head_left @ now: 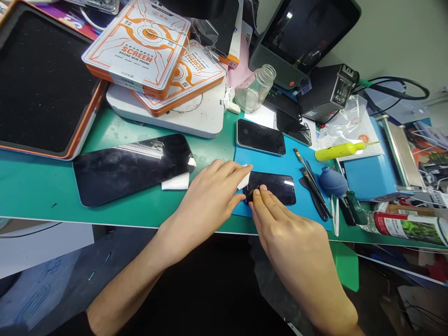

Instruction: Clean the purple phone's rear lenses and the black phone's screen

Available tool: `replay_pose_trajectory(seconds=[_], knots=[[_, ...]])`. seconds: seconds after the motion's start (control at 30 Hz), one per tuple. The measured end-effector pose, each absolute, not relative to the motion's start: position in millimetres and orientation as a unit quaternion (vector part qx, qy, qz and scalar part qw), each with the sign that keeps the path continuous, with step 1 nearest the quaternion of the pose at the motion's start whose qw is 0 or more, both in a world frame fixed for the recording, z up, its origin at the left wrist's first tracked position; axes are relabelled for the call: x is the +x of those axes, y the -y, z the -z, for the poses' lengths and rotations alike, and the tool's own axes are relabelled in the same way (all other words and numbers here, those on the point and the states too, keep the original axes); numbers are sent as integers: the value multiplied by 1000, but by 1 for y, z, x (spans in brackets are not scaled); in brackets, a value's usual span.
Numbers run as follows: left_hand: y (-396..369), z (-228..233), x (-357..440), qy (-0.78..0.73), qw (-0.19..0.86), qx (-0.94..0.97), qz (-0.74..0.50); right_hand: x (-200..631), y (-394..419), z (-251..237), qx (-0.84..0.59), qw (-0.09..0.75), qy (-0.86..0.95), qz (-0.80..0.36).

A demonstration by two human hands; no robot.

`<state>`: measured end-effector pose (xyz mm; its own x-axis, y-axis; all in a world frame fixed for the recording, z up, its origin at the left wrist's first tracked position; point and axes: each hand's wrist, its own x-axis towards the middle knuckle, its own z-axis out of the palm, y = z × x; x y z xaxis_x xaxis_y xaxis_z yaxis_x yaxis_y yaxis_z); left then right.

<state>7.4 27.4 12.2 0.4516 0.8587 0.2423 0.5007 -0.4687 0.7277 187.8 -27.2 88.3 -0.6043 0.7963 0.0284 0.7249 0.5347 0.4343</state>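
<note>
A small black phone (276, 186) lies on a blue mat (273, 161) near the table's front edge. My left hand (210, 196) rests on the phone's left end, its fingers over a white wipe (245, 179). My right hand (283, 224) pinches at the phone's near left corner with thumb and forefinger, where a thin dark piece shows between the fingertips. What that piece is I cannot tell.
A large black screen panel (129, 165) lies to the left on the green mat. A second phone (261, 136) sits behind. Orange screen boxes (140, 44), a glass bottle (255, 88), a yellow tool (341, 150), a blue blower (332, 182) and tweezers (315, 189) are around.
</note>
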Motion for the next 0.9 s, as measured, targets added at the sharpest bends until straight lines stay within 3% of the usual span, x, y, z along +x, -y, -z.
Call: replay_pose_trajectory(seconds=[0.9], knots=[[-28,-9,8,-428,293,795,-316,179,30,-82,476,65,-848,-222]])
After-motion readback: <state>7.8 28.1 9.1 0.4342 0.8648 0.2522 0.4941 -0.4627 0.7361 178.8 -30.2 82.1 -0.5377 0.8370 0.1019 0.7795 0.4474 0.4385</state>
